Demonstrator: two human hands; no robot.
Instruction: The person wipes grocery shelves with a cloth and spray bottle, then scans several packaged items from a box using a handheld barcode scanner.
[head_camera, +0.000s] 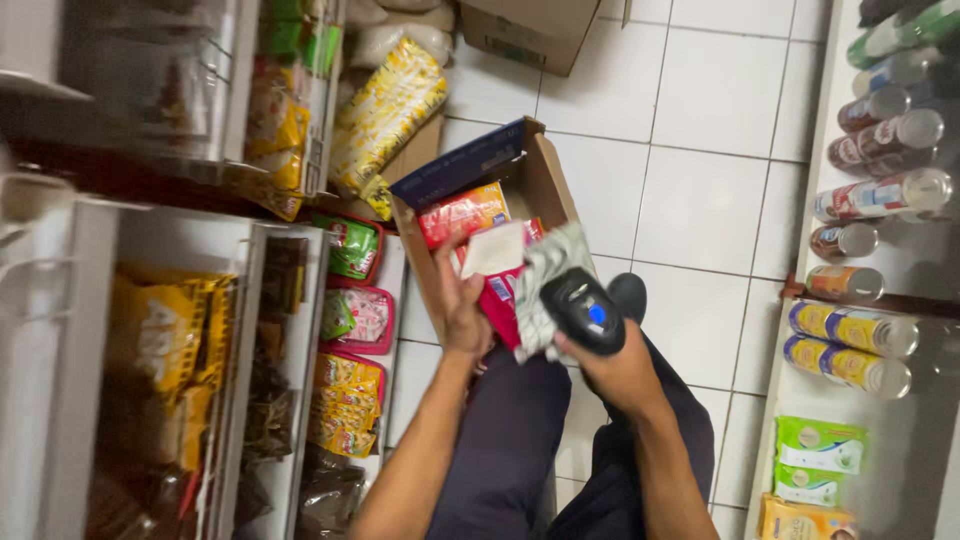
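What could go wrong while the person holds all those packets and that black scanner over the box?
The left hand pinches several packets at once, so one might slip into the cardboard box or onto the tiled floor. The right hand holds both the black scanner and a patterned packet, so that grip looks crowded and the scanner could drop. The picture is blurred, so how firm each grip is remains unclear.

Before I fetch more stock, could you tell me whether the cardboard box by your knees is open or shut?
Open. The cardboard box has its flaps spread, and red packets show inside. The left hand reaches in.
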